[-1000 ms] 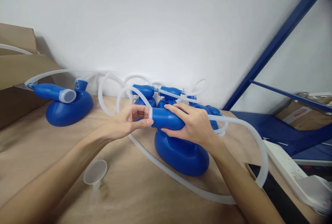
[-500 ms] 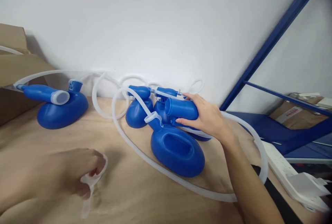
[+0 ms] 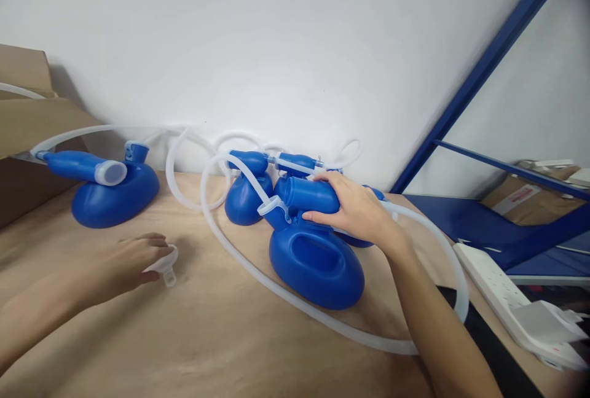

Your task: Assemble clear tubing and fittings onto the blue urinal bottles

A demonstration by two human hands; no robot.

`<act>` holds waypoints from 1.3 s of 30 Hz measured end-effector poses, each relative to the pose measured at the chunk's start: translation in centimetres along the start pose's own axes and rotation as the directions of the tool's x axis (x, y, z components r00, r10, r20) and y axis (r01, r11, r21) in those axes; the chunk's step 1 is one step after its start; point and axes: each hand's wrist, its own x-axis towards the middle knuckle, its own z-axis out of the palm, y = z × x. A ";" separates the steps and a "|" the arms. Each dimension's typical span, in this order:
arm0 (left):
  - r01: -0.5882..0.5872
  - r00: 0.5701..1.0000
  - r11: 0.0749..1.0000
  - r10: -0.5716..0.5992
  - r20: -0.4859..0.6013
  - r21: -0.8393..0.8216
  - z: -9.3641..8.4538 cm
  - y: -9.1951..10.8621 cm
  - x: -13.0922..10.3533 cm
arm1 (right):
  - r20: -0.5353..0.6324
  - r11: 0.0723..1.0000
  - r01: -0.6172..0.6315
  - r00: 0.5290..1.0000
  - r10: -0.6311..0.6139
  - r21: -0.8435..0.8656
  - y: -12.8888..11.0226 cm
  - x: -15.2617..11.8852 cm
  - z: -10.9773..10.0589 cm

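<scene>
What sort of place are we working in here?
Likely a workroom or storeroom: rounded blue plastic bottles and translucent white hoses on a brown-topped table, a brown cardboard box at the left, and a blue metal shelf frame at the right.

Bright wall point(image 3: 286, 48) — soft shadows — right corners darkened.

Your nearest bottle point(image 3: 318, 284) and blue cup point(image 3: 307, 196) look smooth, softly glossy plastic; the lid point(image 3: 168, 259), translucent plastic; your bench point(image 3: 221, 336), matt and papery.
</scene>
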 end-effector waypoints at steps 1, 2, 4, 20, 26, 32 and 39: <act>0.008 0.999 0.994 -0.012 0.033 0.111 -0.3 1.2 0.4 | 0.005 1.000 0.002 1.000 -0.002 -0.005 -0.2 0.0 0.0; 0.007 0.998 0.978 -0.020 0.060 0.210 -0.5 2.9 0.9 | 0.001 1.000 0.003 1.000 -0.003 -0.007 -0.4 0.0 0.0; -0.043 0.999 0.971 0.036 0.037 0.237 -0.8 7.3 2.1 | -0.037 1.000 0.026 0.999 -0.026 0.005 -1.2 -0.1 0.1; -0.261 0.951 0.940 0.212 -0.225 -0.219 -4.8 14.9 7.8 | -0.014 0.776 0.071 0.997 -0.080 0.626 -1.5 -0.2 -1.1; -0.295 0.938 0.928 0.235 -0.256 -0.226 -4.9 14.9 7.8 | -0.172 0.815 0.162 0.982 -0.078 0.556 -2.9 0.0 0.4; -0.319 0.932 0.911 0.253 -0.259 -0.259 -4.7 14.9 7.5 | -0.115 0.694 0.103 0.993 -0.030 0.713 -3.2 0.2 1.9; -0.198 0.965 0.923 0.124 -0.232 -0.330 -4.8 15.1 7.6 | -0.194 0.825 0.154 0.979 -0.055 0.543 -3.9 -0.3 2.2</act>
